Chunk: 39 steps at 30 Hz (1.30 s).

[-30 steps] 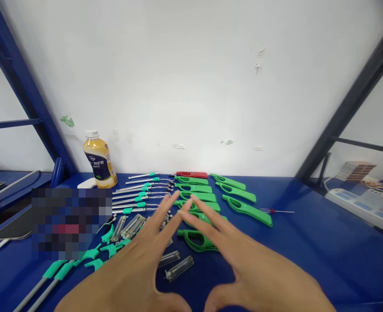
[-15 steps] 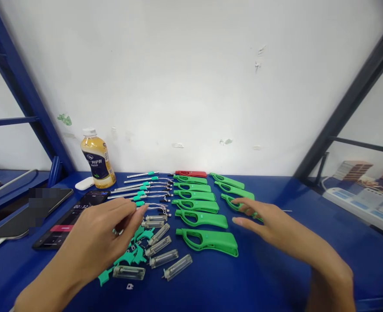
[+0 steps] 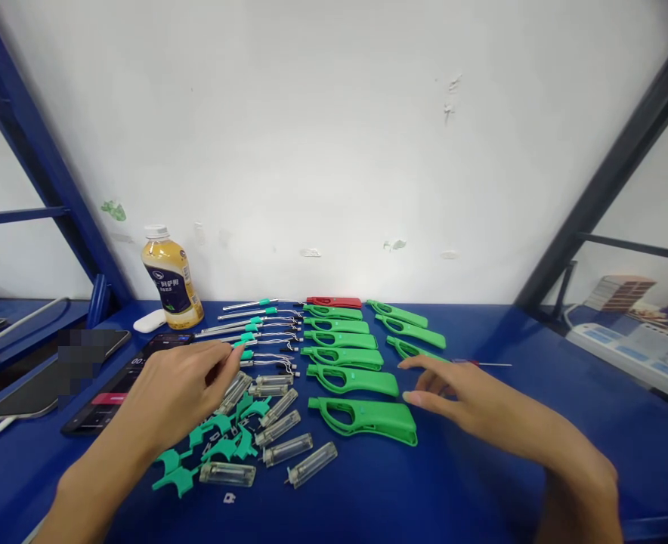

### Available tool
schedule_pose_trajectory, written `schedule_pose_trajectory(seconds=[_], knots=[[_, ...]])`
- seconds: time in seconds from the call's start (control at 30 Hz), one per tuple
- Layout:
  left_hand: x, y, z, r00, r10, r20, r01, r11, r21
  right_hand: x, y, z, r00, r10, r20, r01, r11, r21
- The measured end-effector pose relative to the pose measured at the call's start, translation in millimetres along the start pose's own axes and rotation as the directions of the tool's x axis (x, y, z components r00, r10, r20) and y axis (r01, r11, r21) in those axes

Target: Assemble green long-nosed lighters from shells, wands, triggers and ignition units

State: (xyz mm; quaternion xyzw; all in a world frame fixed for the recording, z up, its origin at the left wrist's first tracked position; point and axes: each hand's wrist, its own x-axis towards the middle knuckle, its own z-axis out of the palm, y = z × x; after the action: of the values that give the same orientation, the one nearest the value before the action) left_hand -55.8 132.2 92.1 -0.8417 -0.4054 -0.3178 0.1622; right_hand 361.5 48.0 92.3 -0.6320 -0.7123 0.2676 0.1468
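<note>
My left hand (image 3: 184,393) is over the loose parts on the left, thumb and bent index finger close together; anything in the pinch is hidden. Just beyond its fingertips lie metal lighter tubes (image 3: 237,327) with teal collars and thin wires. Below it are teal triggers (image 3: 226,446) and clear fuel tanks (image 3: 289,449). My right hand (image 3: 459,389), fingers apart and holding nothing, hovers beside the right-hand column of green lighter shells (image 3: 407,330), partly covering the nearest one. The middle column of green shells (image 3: 368,419) ends at the back with a red lighter shell (image 3: 334,302).
A drink bottle (image 3: 172,283) stands at the back left by a white case (image 3: 149,321). Two phones lie on the left, the dark phone (image 3: 33,385) with a cable. Behind my right hand is a thin screwdriver (image 3: 496,365). Blue posts frame the desk.
My left hand has drawn back slightly left, uncovering more tanks and triggers. My right hand has lowered a little toward me, its fingers still apart.
</note>
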Motion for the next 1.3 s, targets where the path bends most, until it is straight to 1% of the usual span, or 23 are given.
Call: schedule_pose_trajectory(seconds=[0.2,0.37,0.53,0.67,0.9,1.0,1.07,1.2,1.3], knots=[[-0.7,-1.0,0.6,1.0,0.003,-0.005,-0.003,1.0,0.004,1.0,5.4,2.5,1.0,0.025,0.003,-0.025,1.0,-0.01],[0.0,-1.2,0.5,1.0,0.009,-0.008,-0.009,1.0,0.005,1.3,5.4,3.6,1.0,0.019,0.004,-0.019,1.0,-0.01],[-0.4,-0.8,0.5,1.0,0.011,-0.013,-0.011,1.0,0.014,1.8,9.7,5.7,1.0,0.014,-0.019,-0.015,1.0,-0.015],[-1.2,-1.4,0.7,1.0,0.006,-0.009,-0.006,1.0,0.027,1.6,7.2,4.9,0.998,-0.009,-0.058,0.007,1.0,-0.018],[-1.0,-1.3,1.0,1.0,-0.008,0.005,0.007,0.999,0.039,-0.9,-14.1,-3.2,0.98,-0.06,-0.192,0.055,0.998,-0.032],[-1.8,-1.9,1.1,1.0,-0.016,0.012,0.015,0.999,0.05,-1.2,-18.5,-4.6,0.96,-0.084,-0.266,0.077,0.996,-0.038],[-2.5,-2.9,1.2,1.0,-0.02,0.015,0.019,0.998,0.059,-1.3,-21.3,-5.5,0.937,-0.106,-0.334,0.097,0.994,-0.042],[-3.0,-5.1,0.9,1.0,-0.023,0.012,0.022,0.996,0.081,-4.3,-30.0,-9.4,0.865,-0.146,-0.48,0.138,0.989,-0.052],[-3.3,-5.8,0.6,0.999,-0.031,0.024,0.029,0.994,0.103,-8.2,-36.0,-12.5,0.812,-0.167,-0.56,0.16,0.985,-0.062]])
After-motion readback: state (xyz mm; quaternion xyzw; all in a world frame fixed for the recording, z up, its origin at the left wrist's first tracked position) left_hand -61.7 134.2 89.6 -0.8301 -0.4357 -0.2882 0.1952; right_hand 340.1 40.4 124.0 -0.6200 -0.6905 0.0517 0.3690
